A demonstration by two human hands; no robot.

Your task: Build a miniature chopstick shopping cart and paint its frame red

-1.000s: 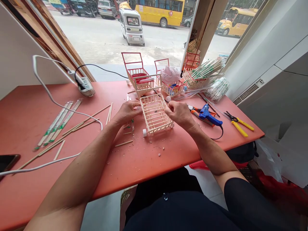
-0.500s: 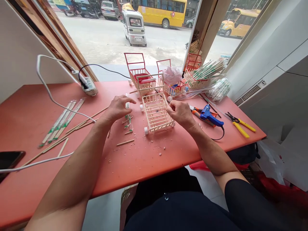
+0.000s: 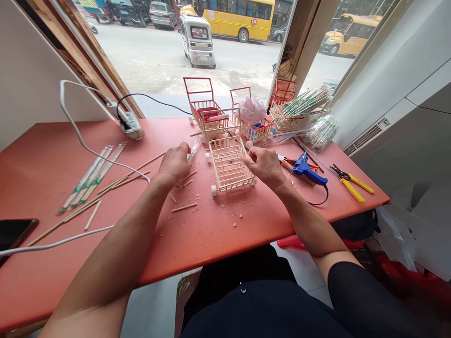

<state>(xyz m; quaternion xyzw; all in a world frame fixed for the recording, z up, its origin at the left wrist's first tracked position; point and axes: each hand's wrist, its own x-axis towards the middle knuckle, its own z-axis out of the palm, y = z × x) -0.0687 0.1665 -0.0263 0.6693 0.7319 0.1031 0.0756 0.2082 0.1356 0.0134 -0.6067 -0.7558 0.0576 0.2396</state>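
Observation:
A small unpainted wooden cart (image 3: 229, 165) with white wheels stands on the red table (image 3: 211, 234) in front of me. My right hand (image 3: 265, 165) grips the cart's right side rail, fingers closed on it. Just left of the cart, my left hand (image 3: 175, 162) has its fingers curled around a clear chopstick wrapper (image 3: 193, 150). Short cut wooden sticks (image 3: 184, 206) and crumbs lie under and beside that hand.
Red-painted carts (image 3: 206, 110) stand at the table's back edge beside wrapped chopstick bundles (image 3: 319, 129). A blue glue gun (image 3: 306, 170), orange pliers (image 3: 286, 162) and yellow cutters (image 3: 350, 180) lie at right. Long chopsticks (image 3: 95, 174), a white cable (image 3: 84, 148), a power strip (image 3: 131, 126) and a phone (image 3: 14, 232) lie at left.
My left hand left the cart's left side, moved left to the table and picked up a clear wrapper. My right hand stayed on the cart's right side.

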